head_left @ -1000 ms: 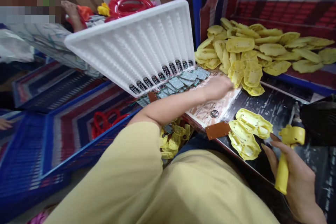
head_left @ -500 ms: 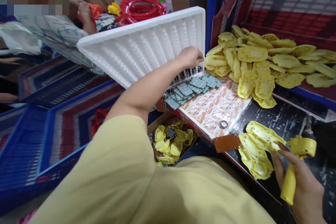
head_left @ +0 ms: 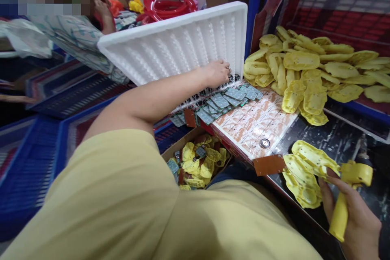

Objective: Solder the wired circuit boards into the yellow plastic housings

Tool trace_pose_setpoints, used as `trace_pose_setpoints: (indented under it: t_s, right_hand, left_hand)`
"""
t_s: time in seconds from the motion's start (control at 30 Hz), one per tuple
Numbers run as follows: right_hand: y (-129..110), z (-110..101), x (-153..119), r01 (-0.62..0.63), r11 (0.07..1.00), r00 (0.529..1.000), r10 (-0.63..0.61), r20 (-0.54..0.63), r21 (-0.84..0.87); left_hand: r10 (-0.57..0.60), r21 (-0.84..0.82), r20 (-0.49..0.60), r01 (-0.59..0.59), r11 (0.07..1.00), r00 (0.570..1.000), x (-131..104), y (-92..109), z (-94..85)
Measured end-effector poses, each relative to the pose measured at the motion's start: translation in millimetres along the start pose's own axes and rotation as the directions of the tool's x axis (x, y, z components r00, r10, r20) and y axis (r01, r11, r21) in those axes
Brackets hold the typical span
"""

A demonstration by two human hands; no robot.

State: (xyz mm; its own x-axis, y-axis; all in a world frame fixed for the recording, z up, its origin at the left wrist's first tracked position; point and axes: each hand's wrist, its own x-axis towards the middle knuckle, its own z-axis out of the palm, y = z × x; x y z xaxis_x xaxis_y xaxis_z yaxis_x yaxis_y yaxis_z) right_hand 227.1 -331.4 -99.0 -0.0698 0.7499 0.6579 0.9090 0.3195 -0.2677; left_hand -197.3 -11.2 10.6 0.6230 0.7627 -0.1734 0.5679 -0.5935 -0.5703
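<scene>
My left hand reaches across to the lower right part of a white foam tray that stands tilted. Its fingers curl down among black parts and thin wires at the tray's lower edge; what is in them is hidden. On the black bench, my right hand pinches the end of a yellow plastic shell. A second open shell with thin wires lies against it, beside a brown circuit board. A yellow pistol-shaped power driver lies across my right hand, its handle in front of the palm.
Green circuit boards overlap in a row on a printed sheet, with a small round speaker nearby. Yellow shells are heaped behind. A cardboard box holds more shells below. Another person sits at the left.
My left hand has moved a little left and down along the tray, away from its right edge. The view has shifted slightly; my right hand keeps its place at the yellow shell.
</scene>
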Motion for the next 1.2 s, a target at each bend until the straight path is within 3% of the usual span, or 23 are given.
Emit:
trace_pose_setpoints:
  t_s: [0.1, 0.17, 0.27, 0.37, 0.43, 0.53, 0.63, 0.73, 0.8, 0.87, 0.97, 1.1, 1.13, 1.2]
  right_hand:
    - [-2.9, 1.0, 3.2, 0.049, 0.999, 0.999, -0.049, 0.013, -0.012]
    - [-3.7, 0.4, 4.5, 0.066, 0.998, 0.998, -0.065, 0.02, -0.021]
    - [-2.8, -1.4, 5.1, 0.096, 0.995, 0.995, -0.096, -0.004, -0.03]
    - [-3.9, -2.0, 8.3, 0.103, 0.995, 0.994, -0.103, -0.039, -0.017]
    - [-8.4, -1.2, 14.2, 0.097, 0.995, 0.992, -0.097, -0.076, -0.002]
    - [-20.6, 1.7, 28.6, 0.09, 0.989, 0.989, -0.076, -0.126, 0.117]
    - [-34.1, 5.1, 43.3, 0.121, 0.946, 0.989, -0.09, -0.115, 0.3]
    - [-45.3, 5.6, 50.8, 0.142, 0.946, 0.988, -0.12, -0.092, 0.292]
    - [-52.3, 2.4, 50.8, 0.15, 0.959, 0.986, -0.129, -0.104, 0.239]
    - [-58.5, -3.3, 48.4, 0.124, 0.973, 0.987, -0.101, -0.123, 0.196]
    - [-63.9, -11.5, 43.4, 0.008, 0.98, 0.983, 0.028, -0.179, 0.198]
    - [-63.2, -11.8, 34.7, -0.11, 0.931, 0.962, 0.188, -0.2, 0.347]
    - [-62.5, -10.3, 32.2, -0.126, 0.912, 0.959, 0.213, -0.189, 0.39]
    - [-61.9, -6.9, 27.7, -0.151, 0.888, 0.95, 0.252, -0.186, 0.434]
  left_hand:
    - [-0.007, -0.127, -0.088, -0.004, 0.992, 0.996, -4.6, -1.2, 14.3]
    - [-0.068, -0.368, -0.19, -0.007, 0.93, 0.979, -4.4, -5.6, 21.9]
    - [-0.249, -0.675, -0.32, -0.036, 0.737, 0.914, -3.0, -13.3, 21.5]
    - [-0.417, -0.886, -0.337, -0.136, 0.443, 0.844, -5.1, -6.2, -0.1]
    - [-0.438, -0.96, -0.28, -0.24, 0.146, 0.854, -8.5, 13.9, -24.3]
    - [-0.323, -0.929, -0.185, -0.272, -0.25, 0.928, -13.9, 65.6, -64.6]
    - [-0.121, -0.787, -0.071, -0.13, -0.603, 0.99, -18.8, 126.7, -96.5]
    - [0.136, -0.556, -0.006, 0.11, -0.824, 0.991, -21.3, 177.0, -111.2]
    - [0.223, -0.429, 0.009, 0.205, -0.88, 0.975, -21.0, 199.3, -111.1]
    - [0.219, -0.407, 0.006, 0.203, -0.891, 0.976, -20.3, 212.3, -105.6]
    - [0.101, -0.61, -0.055, 0.047, -0.791, 0.993, -22.2, 218.1, -96.2]
    - [-0.125, -0.831, -0.179, -0.217, -0.512, 0.976, -29.9, 217.1, -97.7]
    - [-0.144, -0.829, -0.191, -0.238, -0.506, 0.971, -31.2, 217.9, -100.7]
    - [-0.139, -0.767, -0.181, -0.228, -0.6, 0.974, -31.6, 222.4, -108.0]
